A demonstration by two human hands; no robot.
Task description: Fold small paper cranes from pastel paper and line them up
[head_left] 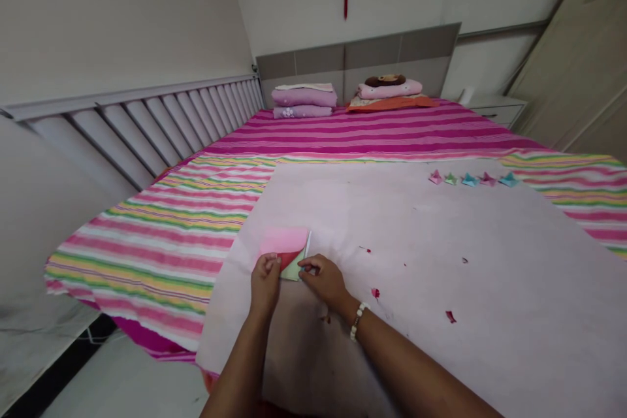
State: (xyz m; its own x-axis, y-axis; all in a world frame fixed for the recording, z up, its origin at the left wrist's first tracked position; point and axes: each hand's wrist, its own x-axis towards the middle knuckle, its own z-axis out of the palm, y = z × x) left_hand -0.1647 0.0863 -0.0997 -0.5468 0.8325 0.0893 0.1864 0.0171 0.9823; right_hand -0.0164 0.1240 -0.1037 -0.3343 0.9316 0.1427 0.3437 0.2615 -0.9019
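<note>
A stack of coloured square papers lies on the pale sheet [382,209] in front of me. Its pink top paper [287,238] is on the far side, a red paper [290,260] shows along a peeled-back edge, and a light green paper [292,270] is bared beneath. My left hand [265,279] pinches the near left edge of the peeled-back papers. At the right corner of the stack, my right hand [324,279] has thumb and forefinger closed on a paper corner, where a bit of blue shows. It wears a beaded bracelet [360,321].
Several small folded paper shapes [470,179] stand in a row at the far right of the pale sheet. The sheet lies on a striped bed cover [166,228]. Folded bedding [304,99] sits by the headboard [372,55]. A white radiator [142,130] runs along the left wall.
</note>
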